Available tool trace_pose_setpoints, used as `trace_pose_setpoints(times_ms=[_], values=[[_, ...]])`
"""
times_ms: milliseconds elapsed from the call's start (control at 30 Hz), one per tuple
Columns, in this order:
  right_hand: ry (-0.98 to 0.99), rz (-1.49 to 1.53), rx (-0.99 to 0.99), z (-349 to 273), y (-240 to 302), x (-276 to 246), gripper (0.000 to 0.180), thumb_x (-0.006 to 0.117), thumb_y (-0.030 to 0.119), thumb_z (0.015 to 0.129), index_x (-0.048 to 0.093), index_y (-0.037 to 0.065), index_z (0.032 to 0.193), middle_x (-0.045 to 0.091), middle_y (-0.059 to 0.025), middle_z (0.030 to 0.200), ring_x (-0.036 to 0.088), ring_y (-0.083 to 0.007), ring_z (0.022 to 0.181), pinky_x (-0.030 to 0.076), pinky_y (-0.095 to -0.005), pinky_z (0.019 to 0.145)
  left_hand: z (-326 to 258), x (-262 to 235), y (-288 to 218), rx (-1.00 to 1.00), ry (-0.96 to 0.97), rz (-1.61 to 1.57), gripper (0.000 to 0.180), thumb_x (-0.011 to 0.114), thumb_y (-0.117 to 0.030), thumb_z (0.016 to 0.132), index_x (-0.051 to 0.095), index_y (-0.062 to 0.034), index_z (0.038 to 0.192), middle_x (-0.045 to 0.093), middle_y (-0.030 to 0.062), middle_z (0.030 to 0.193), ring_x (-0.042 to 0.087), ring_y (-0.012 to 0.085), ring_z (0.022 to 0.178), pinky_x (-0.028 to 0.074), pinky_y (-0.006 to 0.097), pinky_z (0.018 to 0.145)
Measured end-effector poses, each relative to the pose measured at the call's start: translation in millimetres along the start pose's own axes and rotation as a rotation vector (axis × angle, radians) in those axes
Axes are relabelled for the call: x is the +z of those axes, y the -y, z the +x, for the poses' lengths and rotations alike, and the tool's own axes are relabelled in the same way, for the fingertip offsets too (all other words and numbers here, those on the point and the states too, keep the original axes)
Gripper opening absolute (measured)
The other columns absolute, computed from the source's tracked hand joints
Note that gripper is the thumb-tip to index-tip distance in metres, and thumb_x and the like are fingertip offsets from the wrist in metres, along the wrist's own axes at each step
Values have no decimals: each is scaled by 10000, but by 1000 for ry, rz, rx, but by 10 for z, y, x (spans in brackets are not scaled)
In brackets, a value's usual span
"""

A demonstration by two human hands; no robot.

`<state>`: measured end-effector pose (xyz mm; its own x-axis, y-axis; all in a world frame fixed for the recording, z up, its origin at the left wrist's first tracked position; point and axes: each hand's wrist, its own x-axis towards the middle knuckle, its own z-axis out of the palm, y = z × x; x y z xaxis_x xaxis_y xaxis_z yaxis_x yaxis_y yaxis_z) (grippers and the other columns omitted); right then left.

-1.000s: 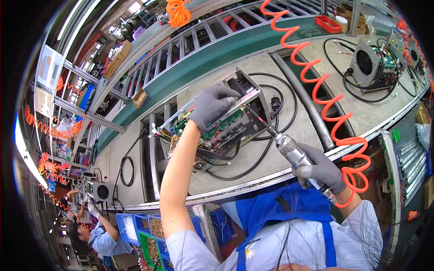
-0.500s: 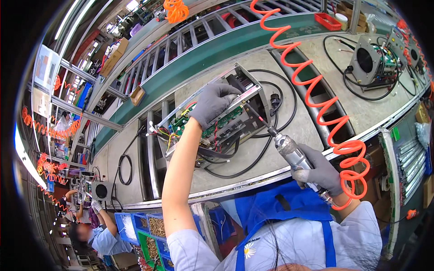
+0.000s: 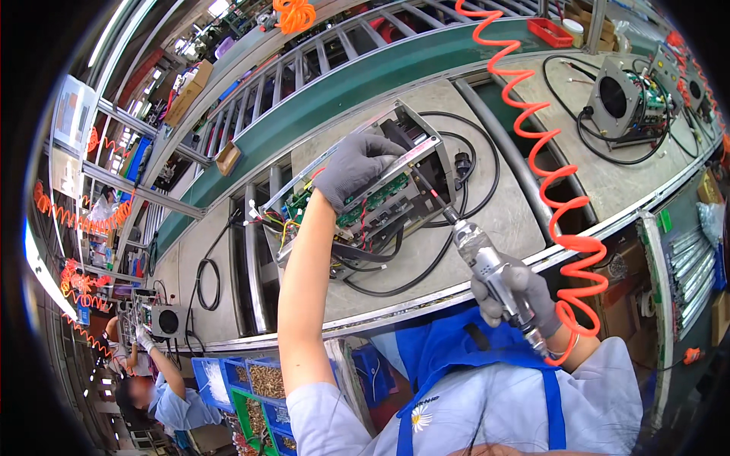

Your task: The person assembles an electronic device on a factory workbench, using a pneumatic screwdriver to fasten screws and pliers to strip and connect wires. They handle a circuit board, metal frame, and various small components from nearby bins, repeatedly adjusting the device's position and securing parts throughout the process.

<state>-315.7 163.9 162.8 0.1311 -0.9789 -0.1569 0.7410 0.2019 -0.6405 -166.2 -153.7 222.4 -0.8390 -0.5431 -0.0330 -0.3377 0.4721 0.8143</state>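
Note:
A metal chassis (image 3: 445, 178) with green circuit boards (image 3: 391, 185) and loose wires sits tilted on the bench in front of me. My left hand (image 3: 356, 169), in a grey glove, lies across its upper rail with fingers curled around the edge; whether a small part is between the fingertips is hidden. My right hand (image 3: 525, 292), gloved too, is wrapped around a silver air screwdriver (image 3: 484, 254). The driver's long bit points up and left to the chassis rail, close to my left fingertips. Whether the tip touches a screw cannot be made out.
An orange coiled air hose (image 3: 544, 135) runs from the driver upward. Black cable (image 3: 498, 163) loops around the chassis. Rollers (image 3: 255, 266) flank the work plate. Another unit (image 3: 612, 102) stands at right. Blue bins (image 3: 266, 380) of small parts stand below; a co-worker (image 3: 171, 399) works at left.
The air screwdriver and my right hand have shifted slightly left, and its fingers have loosened a little around the driver. The hose has swung. My left hand stays on the chassis rail.

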Motion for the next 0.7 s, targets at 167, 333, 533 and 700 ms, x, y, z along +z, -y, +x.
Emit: trace_pose_setpoints(times_ms=[167, 333, 533, 700], values=[[-153, -304, 35, 27, 76, 270, 678, 619, 469, 825, 458, -11, 1277, 590, -73, 856, 594, -128, 597, 518, -276, 524, -19, -33, 102, -17, 13, -31, 279, 681, -67, 784, 752, -44, 1053, 687, 75, 914, 611, 150, 815, 491, 309, 761], [-211, -360, 70, 43, 92, 280, 651, 616, 435, 822, 458, -9, 1271, 591, -71, 849, 595, -123, 590, 520, -270, 515, 28, -29, 146, 58, -2, 4, 300, 682, -73, 758, 755, -54, 1048, 678, 94, 930, 623, 187, 857, 488, 319, 790], [-165, -367, 79, 73, 94, 269, 667, 628, 488, 817, 469, 1, 1244, 591, -67, 854, 594, -117, 578, 517, -255, 511, -29, -61, 183, 82, 24, 34, 244, 641, -12, 815, 724, 37, 1039, 696, 49, 917, 614, 107, 814, 506, 269, 767], [-138, -369, 46, 41, 94, 345, 741, 644, 556, 805, 466, 1, 1262, 587, -63, 866, 597, -114, 587, 505, -244, 507, -70, -160, 137, -24, -215, -449, 357, 628, -48, 832, 648, 44, 1177, 672, 105, 955, 633, 185, 849, 507, 260, 775]])
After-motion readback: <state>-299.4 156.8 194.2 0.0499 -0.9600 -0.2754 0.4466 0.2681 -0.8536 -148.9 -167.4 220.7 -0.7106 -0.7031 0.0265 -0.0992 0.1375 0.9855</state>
